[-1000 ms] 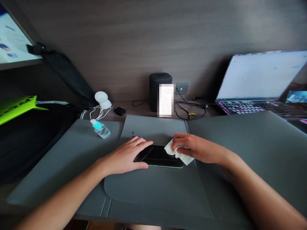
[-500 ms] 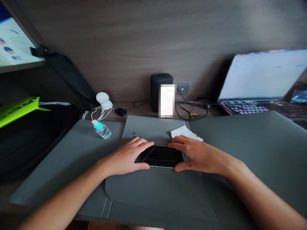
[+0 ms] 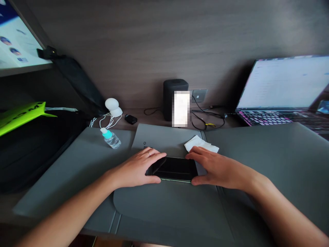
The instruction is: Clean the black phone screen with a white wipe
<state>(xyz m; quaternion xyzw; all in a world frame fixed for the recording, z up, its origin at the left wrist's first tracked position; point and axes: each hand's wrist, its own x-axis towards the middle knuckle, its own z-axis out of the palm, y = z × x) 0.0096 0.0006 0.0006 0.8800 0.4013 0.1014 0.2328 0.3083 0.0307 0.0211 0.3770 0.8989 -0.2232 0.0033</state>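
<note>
— What is changed from a second ago?
— The white wipe [image 3: 202, 143] is no longer pinched in the right hand [image 3: 216, 166]. It is laid flat on the grey mat [image 3: 167, 209], just behind that hand, and it is not touched now.
— How is the phone [image 3: 176, 168] held?
— It is gripped at both short ends. The right end is pinched between the right thumb at the near edge and the fingers at the far edge. The left end is clamped the same way by the left hand [image 3: 140, 168], where a ring is worn. The phone is kept flat on the middle of the mat, with its dark screen up.
— What is done, and what is left?
— The rubbing seems to be finished, since the wipe is put down. No marks can be made out on the glass, but the picture is too dim to be sure. The phone is not lifted or turned over, so whether its back is wiped cannot be told.
— What else is seen?
— A small spray bottle [image 3: 111, 138] is laid on its side at the far left of the mat. A black speaker [image 3: 171, 97] is stood by the wall, and an open laptop [image 3: 285, 85] is lit at the right.
</note>
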